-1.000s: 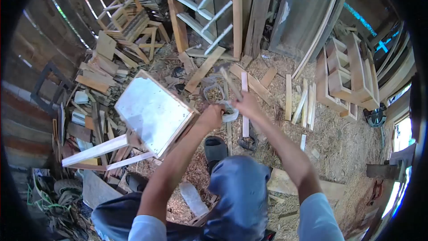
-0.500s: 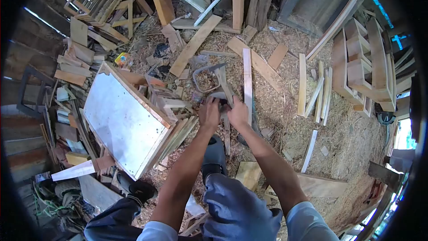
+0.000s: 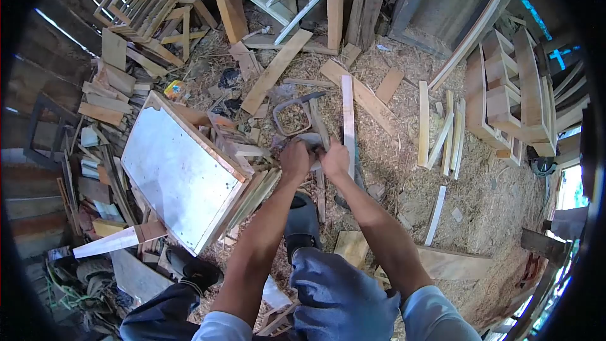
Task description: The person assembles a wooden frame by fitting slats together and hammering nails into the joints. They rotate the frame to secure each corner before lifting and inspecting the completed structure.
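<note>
Out in front of my knees, both hands are close together, low over the shavings. My right hand (image 3: 335,160) is closed round the near end of a flat, worn wooden stick (image 3: 319,123). The stick points away from me, and a dark, narrow piece (image 3: 312,96) crosses its far end. My left hand (image 3: 297,159) has its fingers curled in beside the right; what they grip is hidden. A pale grey rounded thing (image 3: 308,139) shows just beyond the fingers. Past it lies a grey squarish rim (image 3: 276,118) around wood shavings.
A white-topped wooden panel (image 3: 173,158) stands tilted at my left, beside stacked offcuts. A pale strip (image 3: 348,110) lies right of my hands. Further right are several thin slats (image 3: 423,126) and a wooden frame with compartments (image 3: 499,88). Boards (image 3: 276,71) lie ahead among the shavings.
The stick now stands slightly more upright in view, and its dark crosspiece shows more clearly. Both hands have shifted only slightly and stay close together. The view has tilted a little.
</note>
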Action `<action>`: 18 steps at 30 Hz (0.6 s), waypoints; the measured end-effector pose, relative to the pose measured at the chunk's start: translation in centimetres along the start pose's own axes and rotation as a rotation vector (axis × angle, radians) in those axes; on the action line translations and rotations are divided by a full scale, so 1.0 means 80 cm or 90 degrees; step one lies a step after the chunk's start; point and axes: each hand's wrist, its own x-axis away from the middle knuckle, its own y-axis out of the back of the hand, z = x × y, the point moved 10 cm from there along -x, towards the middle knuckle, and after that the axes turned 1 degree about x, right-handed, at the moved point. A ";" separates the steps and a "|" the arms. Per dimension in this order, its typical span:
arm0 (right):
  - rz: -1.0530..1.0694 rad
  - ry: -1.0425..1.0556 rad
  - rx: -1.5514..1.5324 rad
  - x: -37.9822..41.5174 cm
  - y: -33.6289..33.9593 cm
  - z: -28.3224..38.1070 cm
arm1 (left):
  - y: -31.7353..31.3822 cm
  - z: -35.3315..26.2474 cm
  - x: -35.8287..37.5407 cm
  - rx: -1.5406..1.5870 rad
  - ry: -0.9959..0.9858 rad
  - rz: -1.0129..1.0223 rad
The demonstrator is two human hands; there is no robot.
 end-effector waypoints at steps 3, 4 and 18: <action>-0.016 -0.037 -0.079 -0.001 0.005 -0.012 | -0.008 0.020 -0.001 0.186 0.042 -0.021; -0.018 -0.035 -0.079 -0.004 0.006 -0.018 | -0.008 0.031 -0.003 0.278 0.067 -0.046; 0.063 -0.024 -0.332 0.015 0.048 0.001 | 0.019 -0.029 0.029 0.378 -0.038 -0.022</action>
